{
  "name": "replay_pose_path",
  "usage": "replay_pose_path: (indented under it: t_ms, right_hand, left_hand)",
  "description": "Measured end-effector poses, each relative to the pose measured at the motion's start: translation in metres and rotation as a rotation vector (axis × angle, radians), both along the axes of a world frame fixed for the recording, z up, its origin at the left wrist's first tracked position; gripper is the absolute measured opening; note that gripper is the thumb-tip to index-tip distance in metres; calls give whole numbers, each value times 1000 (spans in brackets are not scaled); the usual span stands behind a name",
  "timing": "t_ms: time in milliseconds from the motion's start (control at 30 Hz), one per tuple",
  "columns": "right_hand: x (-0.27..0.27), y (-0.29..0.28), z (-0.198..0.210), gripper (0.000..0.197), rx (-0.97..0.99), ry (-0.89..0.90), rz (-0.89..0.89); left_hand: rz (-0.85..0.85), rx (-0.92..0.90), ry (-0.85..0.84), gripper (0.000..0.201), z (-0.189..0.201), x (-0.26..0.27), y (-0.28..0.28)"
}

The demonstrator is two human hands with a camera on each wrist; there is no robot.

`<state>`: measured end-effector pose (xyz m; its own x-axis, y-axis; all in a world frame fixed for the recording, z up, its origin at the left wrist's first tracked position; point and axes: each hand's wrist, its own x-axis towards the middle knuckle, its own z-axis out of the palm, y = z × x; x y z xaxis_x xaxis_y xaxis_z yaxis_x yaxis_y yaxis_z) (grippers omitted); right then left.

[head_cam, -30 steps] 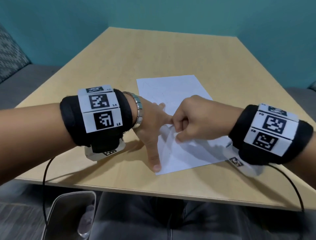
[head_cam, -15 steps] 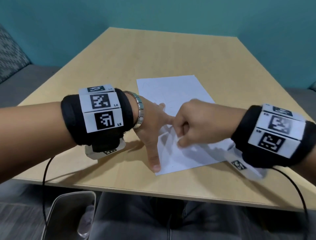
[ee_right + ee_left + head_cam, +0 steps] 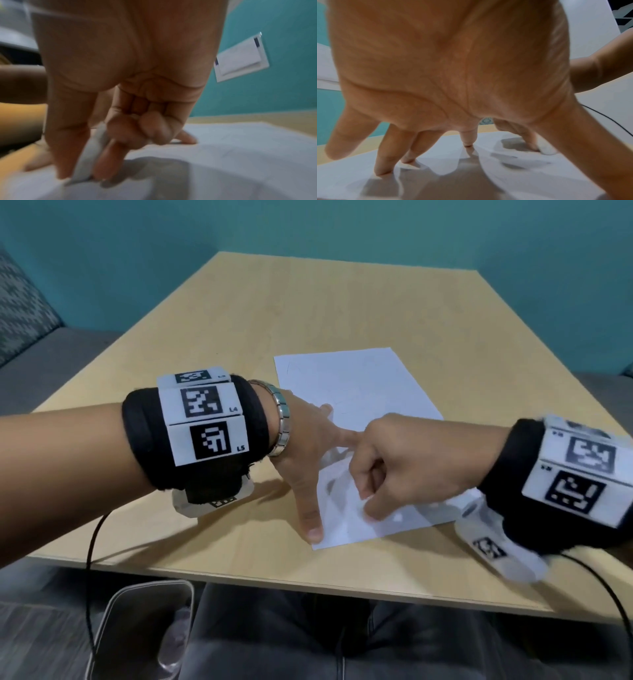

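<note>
Teal wall (image 3: 308,227): fills the background from 10 to 2 o'clock. In the right wrist view a white plate (image 3: 240,58) sits on it at 2 o'clock, with no legible writing.
Table (image 3: 274,313): light wood, reaching from the centre down to its near edge at 6 o'clock.
Sheet of paper (image 3: 352,385): white, flat on the table just right of centre. Its near corner points to 6 o'clock, and its faint pencil lines are too pale to read.
Clear bin (image 3: 144,628): below the table edge at 7 o'clock.
Left hand (image 3: 301,446): spread wide with straight fingers. The fingertips (image 3: 382,171) press down on the sheet's left part, and the thumb lies toward 6 o'clock along the sheet's left edge.
Right hand (image 3: 404,460): curled, close against the left forefinger at its 3 o'clock. Thumb and forefinger pinch the eraser, and the other fingers are folded into the palm.
Left wrist band (image 3: 205,422): black, carrying white plates with square black codes. The small print reads "L4" and "L5".
Right wrist band (image 3: 579,474): the same make. Its small print is too blurred to read.
Bracelet (image 3: 282,419): metal links on the left wrist, at 3 o'clock of the band.
White eraser (image 3: 87,159): a small block gripped between the right thumb and forefinger. Its lower end touches the sheet near the middle, at 3 o'clock of the left thumb.
</note>
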<state>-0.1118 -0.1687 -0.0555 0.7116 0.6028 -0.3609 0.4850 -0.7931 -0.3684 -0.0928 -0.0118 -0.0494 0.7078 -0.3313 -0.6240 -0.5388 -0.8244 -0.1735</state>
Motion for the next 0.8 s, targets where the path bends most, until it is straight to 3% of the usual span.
replay_pose_path:
  t_ms: [100,233,400,500,667,800]
  right_hand:
    - [12,-4,3,14,21,-124,-93]
    - [-14,10,-2,12,50,-36,57]
    - [5,4,-1,13,62,-181,-69]
    - [-14,18,-4,11,74,-98,51]
    - [15,-5,-1,14,65,-208,-123]
    - [14,-23,-1,15,173,-185,-204]
  left_hand:
    - [3,0,-1,124,-1,2,1]
    - [-19,-20,-2,114,-1,2,0]
    - [-42,-36,-6,116,-3,3,2]
    - [-75,-45,22,98,-4,2,2]
    - [-15,-13,-8,130,-2,1,4]
    - [-1,-24,-29,130,3,1,4]
